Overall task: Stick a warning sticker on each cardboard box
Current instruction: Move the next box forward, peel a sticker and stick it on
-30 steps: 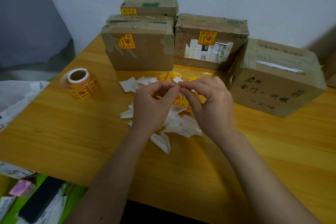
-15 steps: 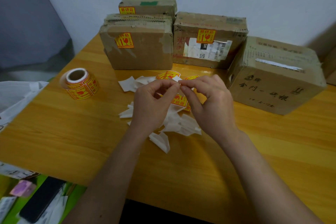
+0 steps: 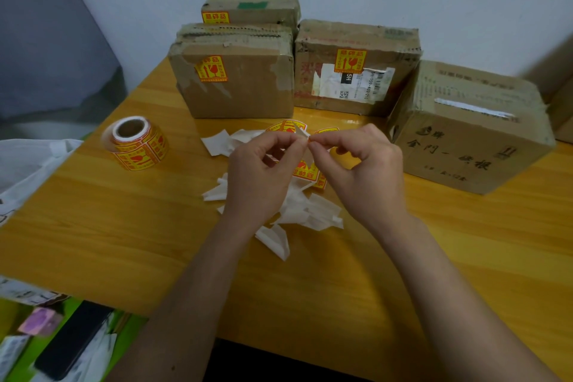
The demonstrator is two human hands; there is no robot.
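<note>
Both hands meet over the table's middle, pinching one yellow-and-red warning sticker (image 3: 305, 170) that hangs between them. My left hand (image 3: 259, 177) grips its white backing corner; my right hand (image 3: 361, 170) pinches the other edge. Three cardboard boxes at the back carry stickers: the left box (image 3: 248, 93), the box behind it (image 3: 263, 9) and the middle box (image 3: 356, 71). On the right a larger box (image 3: 471, 133) with black writing shows no sticker on its visible faces. A sticker roll (image 3: 136, 144) stands at the left.
Peeled white backing scraps (image 3: 297, 214) and loose stickers (image 3: 286, 127) litter the yellow wooden table (image 3: 124, 226) under my hands. A white plastic bag (image 3: 28, 164) lies at the left edge. Below the front edge are a black phone (image 3: 68, 341) and papers.
My hands have stayed together on the sticker, lifting slightly, and its white backing corner now sticks up between the fingertips. Boxes and roll have not moved.
</note>
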